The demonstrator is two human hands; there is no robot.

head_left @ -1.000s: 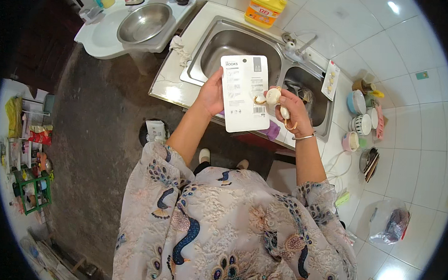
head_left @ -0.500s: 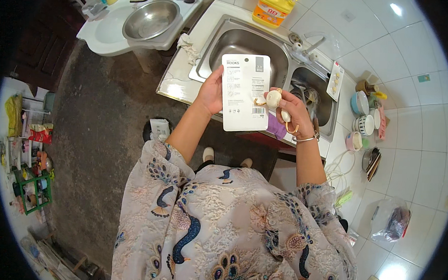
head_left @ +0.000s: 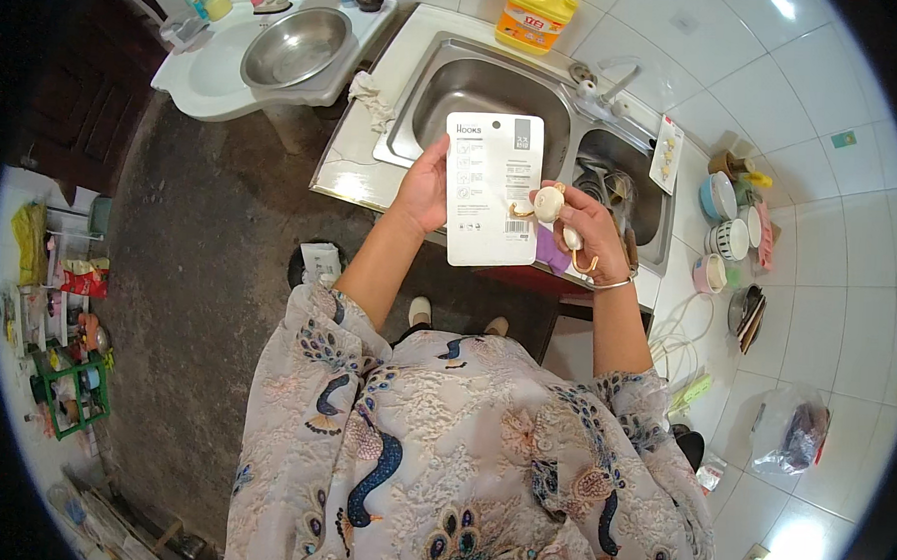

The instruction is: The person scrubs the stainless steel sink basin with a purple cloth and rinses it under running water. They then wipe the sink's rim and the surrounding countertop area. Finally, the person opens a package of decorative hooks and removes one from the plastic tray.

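My left hand [head_left: 424,191] grips the left edge of a white printed backing card [head_left: 493,172], held upright in front of me with its printed side showing. In my right hand [head_left: 593,236] are cream-coloured wall hooks with gold prongs. One round hook [head_left: 549,202] sits between thumb and fingers, its prong overlapping the card's right edge. Lower in the same hand hangs another hook [head_left: 576,248], its gold prong pointing down. The fingers partly cover the hooks, so I cannot tell whether there are more.
A double steel sink [head_left: 477,86] lies beyond the card, utensils in its right basin. Behind it stands a yellow detergent jug [head_left: 536,19]. Another hook card [head_left: 668,154] leans by the tap. Bowls [head_left: 727,242] line the right wall. A steel basin [head_left: 296,48] rests on the washbasin.
The view has shifted slightly. Both hands keep their hold on the card and the hooks, with almost no movement.
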